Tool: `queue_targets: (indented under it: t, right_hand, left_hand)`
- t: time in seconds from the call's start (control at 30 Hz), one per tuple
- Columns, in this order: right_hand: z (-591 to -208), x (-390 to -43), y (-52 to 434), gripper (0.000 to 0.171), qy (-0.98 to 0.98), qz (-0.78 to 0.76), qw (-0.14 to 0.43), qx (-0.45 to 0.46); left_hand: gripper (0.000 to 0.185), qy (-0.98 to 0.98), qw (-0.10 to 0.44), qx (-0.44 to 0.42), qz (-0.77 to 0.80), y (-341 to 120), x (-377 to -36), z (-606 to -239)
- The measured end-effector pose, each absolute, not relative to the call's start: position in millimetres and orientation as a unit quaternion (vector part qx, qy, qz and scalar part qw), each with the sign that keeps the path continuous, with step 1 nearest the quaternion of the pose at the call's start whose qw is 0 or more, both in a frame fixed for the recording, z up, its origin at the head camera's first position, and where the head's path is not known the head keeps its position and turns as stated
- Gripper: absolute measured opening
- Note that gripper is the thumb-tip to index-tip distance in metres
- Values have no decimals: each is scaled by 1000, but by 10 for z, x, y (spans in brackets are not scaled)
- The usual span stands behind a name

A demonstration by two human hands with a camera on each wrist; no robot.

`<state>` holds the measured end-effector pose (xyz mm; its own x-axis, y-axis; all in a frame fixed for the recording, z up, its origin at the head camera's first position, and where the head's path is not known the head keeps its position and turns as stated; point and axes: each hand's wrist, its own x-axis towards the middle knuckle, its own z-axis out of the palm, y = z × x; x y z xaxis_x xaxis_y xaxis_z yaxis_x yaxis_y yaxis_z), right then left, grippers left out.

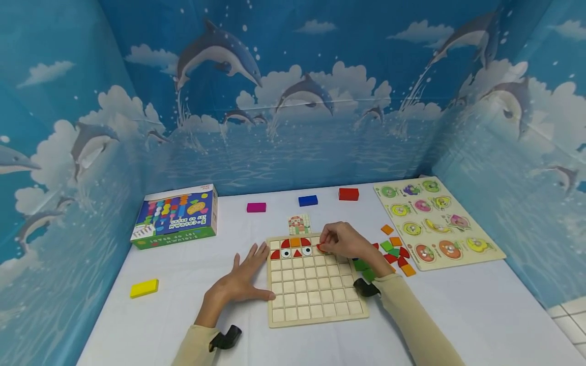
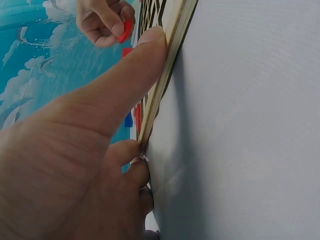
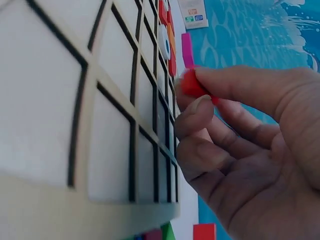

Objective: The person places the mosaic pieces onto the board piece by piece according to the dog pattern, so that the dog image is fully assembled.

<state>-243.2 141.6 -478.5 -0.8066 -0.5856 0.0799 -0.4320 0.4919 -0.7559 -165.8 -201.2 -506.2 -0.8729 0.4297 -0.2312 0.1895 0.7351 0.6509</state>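
Observation:
A wooden grid board (image 1: 317, 298) lies on the white table. Along its upper rows sit red pieces (image 1: 275, 254), an orange square (image 1: 295, 242) and two eye tiles (image 1: 306, 251). My left hand (image 1: 241, 280) is spread at the board's left side, its thumb and fingertips against the edge. Above the board's upper right part, my right hand (image 1: 344, 241) pinches a small red piece (image 3: 194, 85) between thumb and fingers; the fingers partly hide its shape. A picture card (image 1: 299, 224) lies just behind the board.
Loose red, green and orange pieces (image 1: 396, 242) lie right of the board, some behind the right wrist. Farther right is a fruit puzzle board (image 1: 439, 244). A bead-set box (image 1: 176, 216) stands back left. Yellow (image 1: 144, 288), magenta (image 1: 256, 207), blue (image 1: 308, 201) and red blocks (image 1: 349, 194) lie around.

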Motion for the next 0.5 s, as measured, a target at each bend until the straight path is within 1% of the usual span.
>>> queue_targets:
  t: [0.17,0.23,0.37,0.4,0.5]
  right_hand:
    - [-4828,-2440,1369,17,847,-427,85,-305]
    - [-4829,-2430,1351,16,841,-442,98,-297]
    - [-4811,-2401,1323,4,839,-465,118,-258]
    - [-4807,-2397,1317,2,842,-465,115,-248]
    - [-4802,-2396,1299,7,855,-456,92,-231]
  left_hand:
    - [130,916,191,162,314,-2009,-1677,-5084]
    - [129,914,190,165,318,-2001,-1664,-5040]
    - [126,910,197,164,325,-1980,-1630,-4931]
    - [125,909,196,165,328,-1976,-1621,-4910]
    - [125,911,202,164,321,-1970,-1610,-4880]
